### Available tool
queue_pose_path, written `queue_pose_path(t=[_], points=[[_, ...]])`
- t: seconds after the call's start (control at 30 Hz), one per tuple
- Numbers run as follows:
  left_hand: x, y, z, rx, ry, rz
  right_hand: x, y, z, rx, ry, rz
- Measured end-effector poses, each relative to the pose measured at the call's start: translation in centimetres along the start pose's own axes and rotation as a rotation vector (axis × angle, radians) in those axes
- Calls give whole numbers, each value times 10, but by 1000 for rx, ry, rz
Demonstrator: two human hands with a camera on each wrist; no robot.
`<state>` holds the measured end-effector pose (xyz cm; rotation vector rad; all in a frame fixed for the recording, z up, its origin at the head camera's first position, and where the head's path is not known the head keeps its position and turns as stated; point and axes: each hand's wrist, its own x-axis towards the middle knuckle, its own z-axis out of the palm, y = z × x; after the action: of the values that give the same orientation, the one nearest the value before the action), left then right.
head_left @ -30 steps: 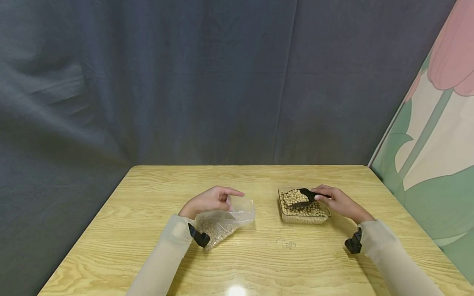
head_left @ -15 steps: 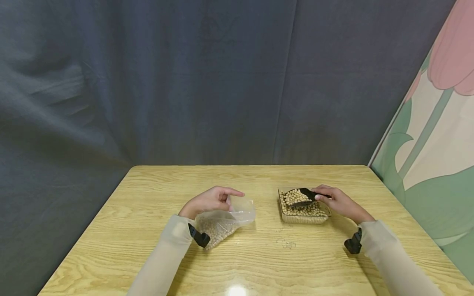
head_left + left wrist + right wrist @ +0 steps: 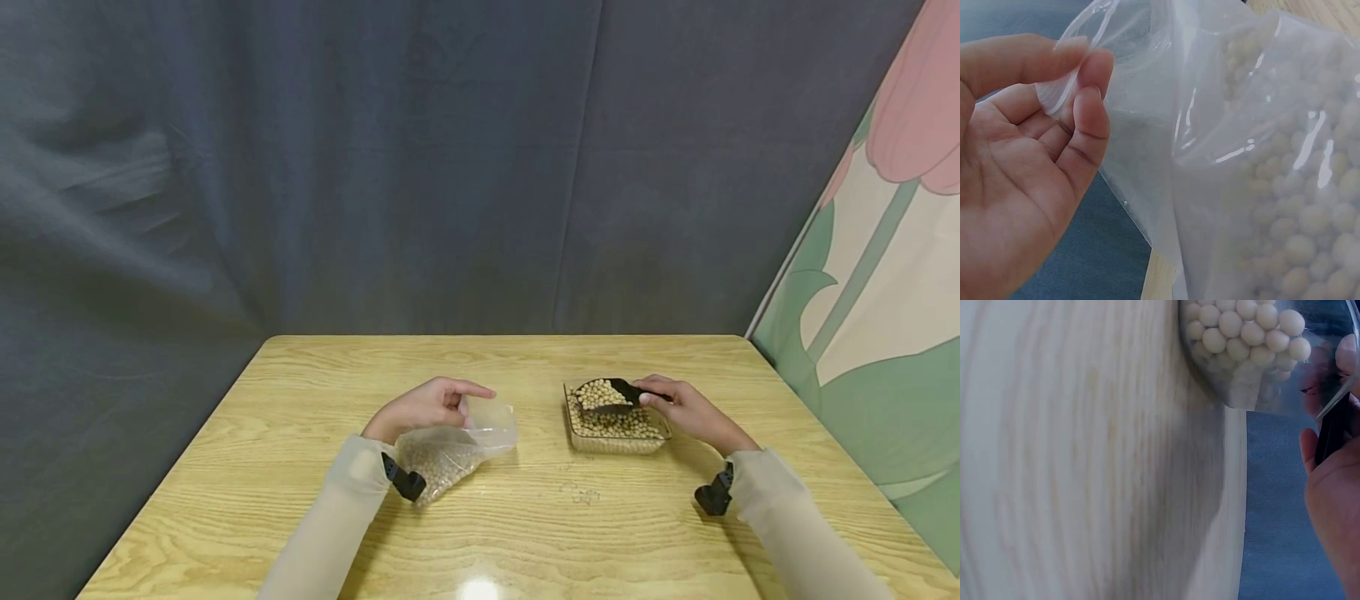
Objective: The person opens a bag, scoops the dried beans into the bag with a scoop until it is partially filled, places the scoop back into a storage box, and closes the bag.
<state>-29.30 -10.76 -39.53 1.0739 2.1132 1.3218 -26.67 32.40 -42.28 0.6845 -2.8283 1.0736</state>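
Observation:
My left hand (image 3: pixel 426 410) pinches the rim of a clear plastic bag (image 3: pixel 491 437), as the left wrist view shows its edge between thumb and fingers. Pale round beans (image 3: pixel 1310 237) fill the lower part of the bag, which leans on the table with its mouth toward the right. My right hand (image 3: pixel 686 408) grips the handle of a black scoop (image 3: pixel 630 392). Heaped with beans, the scoop's bowl is over the far left part of a clear rectangular container (image 3: pixel 611 446). More of the same beans (image 3: pixel 633 425) lie in that container. In the right wrist view the container's wall hides the scoop's bowl.
A light wood-grain table (image 3: pixel 525 533) carries everything. Faint marks (image 3: pixel 581 493) show on its surface in front of the container. A dark curtain (image 3: pixel 420 183) hangs behind, and a flower-printed panel (image 3: pixel 885 350) stands along the right side.
The right hand has tilted and raised the scoop slightly, and its load of beans has shifted within the bowl. The left hand and the bag have stayed put.

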Motion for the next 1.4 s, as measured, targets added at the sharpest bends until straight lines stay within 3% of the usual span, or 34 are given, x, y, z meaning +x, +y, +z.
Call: queue_pose_path(t=[0.23,0.47,0.77,1.4], points=[[1,-1,0,-28,-4,-11,-1,4,0,13,48,28],[2,-5,-2,20,-9,35,-1,4,-2,46,80,45],[2,0,-1,4,-1,2,1,3,-2,29,103,41],[4,-2,-1,7,9,-9,6,-9,-5,56,82,45]])
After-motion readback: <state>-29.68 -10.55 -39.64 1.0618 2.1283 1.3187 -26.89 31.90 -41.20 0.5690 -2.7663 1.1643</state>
